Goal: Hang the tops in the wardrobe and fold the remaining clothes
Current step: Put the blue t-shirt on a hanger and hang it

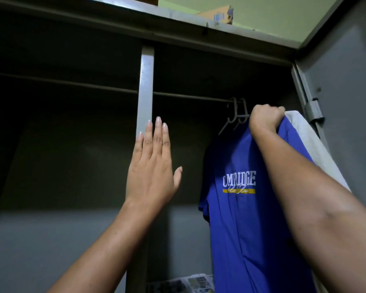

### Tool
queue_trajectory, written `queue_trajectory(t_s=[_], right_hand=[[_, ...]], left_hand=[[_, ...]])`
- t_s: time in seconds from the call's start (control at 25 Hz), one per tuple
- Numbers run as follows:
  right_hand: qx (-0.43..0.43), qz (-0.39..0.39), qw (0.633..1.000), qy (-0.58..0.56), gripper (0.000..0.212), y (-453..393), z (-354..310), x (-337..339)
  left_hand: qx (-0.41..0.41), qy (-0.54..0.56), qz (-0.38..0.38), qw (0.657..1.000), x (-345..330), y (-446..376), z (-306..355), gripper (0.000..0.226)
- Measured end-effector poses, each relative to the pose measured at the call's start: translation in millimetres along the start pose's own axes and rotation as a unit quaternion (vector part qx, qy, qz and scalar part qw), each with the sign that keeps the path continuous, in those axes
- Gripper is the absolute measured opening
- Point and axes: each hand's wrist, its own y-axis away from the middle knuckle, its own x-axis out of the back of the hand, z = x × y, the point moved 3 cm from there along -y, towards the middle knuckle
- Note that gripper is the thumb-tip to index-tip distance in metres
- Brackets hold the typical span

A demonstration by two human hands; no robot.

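A cardboard box with blue printing sits on top of the cabinet, its corner showing above the front edge, set against a pale green wall that fills the upper right of the view. At the bottom, on the floor inside the cabinet, lies a sheet of printed newspaper, partly cut off by the lower frame edge and partly hidden by the cloth hanging in front of it. On the right, a grey metal hinge joins the open door to the cabinet frame, with a small dark mark just above it on the door panel.
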Motion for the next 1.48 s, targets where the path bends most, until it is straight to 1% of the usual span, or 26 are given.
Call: queue_trajectory(t_s=[0.12,0.16,0.24,0.28,0.32,0.36,0.4,0.44,0.52,0.56,0.6,0.64,0.72,0.8,0.84,0.88,0.96,1.0,1.04,1.12,1.24,1.32,1.36,1.4,1.44,1.48], right_hand=[[0.031,0.066,0.997,0.0,0.034,21,2,-4],[0.064,0.095,0.993,-0.003,0.035,39,-1,-7],[0.153,0.146,0.976,0.046,0.036,92,-14,-10],[0.213,0.139,0.964,0.074,0.036,124,-19,-14],[0.277,0.068,0.955,0.083,0.035,161,-23,-22],[0.318,-0.054,0.945,0.052,0.031,197,-26,-31],[0.314,-0.213,0.925,0.015,0.027,231,-26,-40],[0.287,-0.362,0.887,-0.004,0.028,264,-24,-48],[0.208,-0.587,0.782,0.038,0.051,318,-11,-63],[0.168,-0.659,0.729,0.074,0.057,339,-3,-67],[0.137,-0.709,0.685,0.098,0.058,356,5,-70],[0.13,-0.728,0.664,0.112,0.052,368,10,-72],[0.171,-0.725,0.653,0.135,0.036,379,14,-78],[0.19,-0.725,0.647,0.136,0.037,378,6,-86],[0.182,-0.723,0.656,0.12,0.036,371,0,-94],[0.163,-0.698,0.692,0.084,0.034,361,-8,-105],[0.118,-0.569,0.814,-0.024,0.029,329,-24,-129],[0.1,-0.514,0.849,-0.073,0.031,315,-30,-141],[0.107,-0.5,0.854,-0.094,0.034,308,-37,-151],[0.16,-0.538,0.823,-0.084,0.043,310,-49,-164],[0.249,-0.597,0.763,0.01,0.055,340,-53,-165],[0.244,-0.681,0.689,0.037,0.06,356,-43,-158],[0.24,-0.716,0.653,0.06,0.058,363,-35,-152],[0.251,-0.728,0.631,0.093,0.054,368,-27,-148],[0.277,-0.713,0.632,0.122,0.053,367,-19,-149],[0.313,-0.681,0.644,0.152,0.055,364,-12,-145]], left_hand=[[-0.012,0.013,-0.01,1.0,4,10,3,0.093],[-0.014,0.018,-0.019,1.0,5,18,4,0.092],[-0.01,0.032,-0.036,0.999,9,40,5,0.092],[-0.009,0.044,-0.046,0.998,11,53,7,0.092],[-0.009,0.057,-0.061,0.996,14,69,10,0.092],[-0.009,0.066,-0.073,0.995,16,84,12,0.092],[-0.01,0.071,-0.086,0.994,17,98,15,0.092],[-0.012,0.072,-0.1,0.992,19,111,17,0.093],[-0.019,0.072,-0.123,0.99,22,129,21,0.093],[-0.02,0.07,-0.128,0.989,23,136,22,0.093],[-0.021,0.066,-0.13,0.989,23,141,23,0.092],[-0.021,0.063,-0.13,0.989,23,144,23,0.092],[-0.021,0.063,-0.129,0.989,23,147,23,0.091],[-0.023,0.067,-0.123,0.99,23,147,23,0.091],[-0.025,0.066,-0.121,0.99,23,148,24,0.09],[-0.026,0.064,-0.118,0.991,22,149,24,0.089],[-0.028,0.055,-0.109,0.992,19,152,26,0.087],[-0.027,0.05,-0.106,0.993,18,152,26,0.087],[-0.027,0.045,-0.103,0.993,17,152,26,0.086],[-0.026,0.043,-0.101,0.994,16,151,26,0.086],[-0.023,0.039,-0.101,0.994,14,153,26,0.085],[-0.02,0.038,-0.102,0.994,14,154,25,0.085],[-0.021,0.037,-0.102,0.994,14,154,26,0.085],[-0.022,0.034,-0.102,0.994,14,154,27,0.085],[-0.024,0.033,-0.101,0.994,14,154,27,0.084],[-0.026,0.032,-0.101,0.994,14,154,27,0.084]])
